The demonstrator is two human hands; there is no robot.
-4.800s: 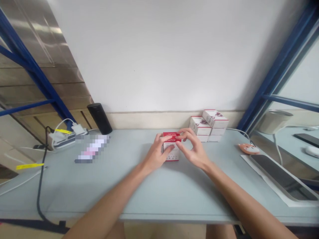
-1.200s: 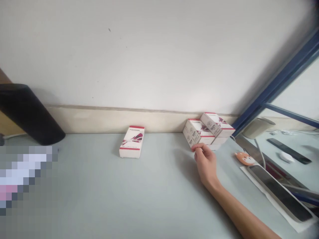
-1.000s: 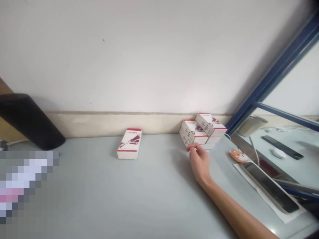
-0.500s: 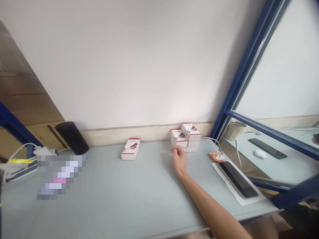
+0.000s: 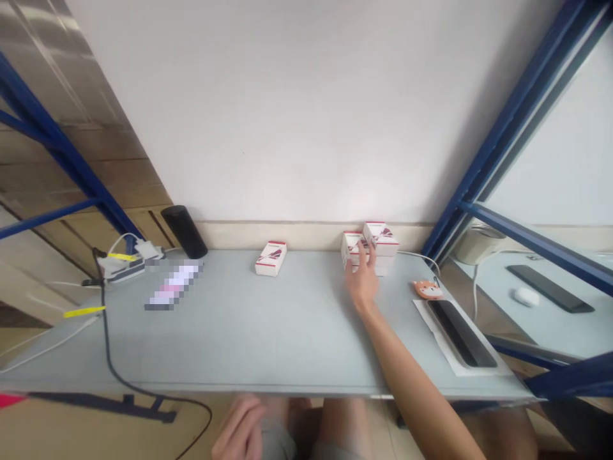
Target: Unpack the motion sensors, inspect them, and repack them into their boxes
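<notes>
Small white boxes with red edges and a dark red print stand grouped by the wall. My right hand (image 5: 363,278) is at their front with fingers spread apart. Its fingertips overlap the left box (image 5: 352,240) and reach the edge of the right box (image 5: 382,234), which sits higher. Whether they touch is not clear, and the hand partly hides the lower boxes. A single box (image 5: 271,259) of the same kind lies apart to the left. Below the table edge, my left hand (image 5: 241,427) rests near my leg, holding nothing visible, its fingers loosely laid out.
A black cylinder (image 5: 184,231) and a power strip (image 5: 125,267) with cables are at the left. On the right lie an orange animal-faced item (image 5: 428,289) and a black slab-like device (image 5: 461,333) on white paper. Blue metal posts (image 5: 514,105) flank the table (image 5: 268,338).
My right hand's fingers have gone from pinched to spread, reaching up over the boxes. The view has shifted down and left, bringing my left hand and the table's front edge into sight.
</notes>
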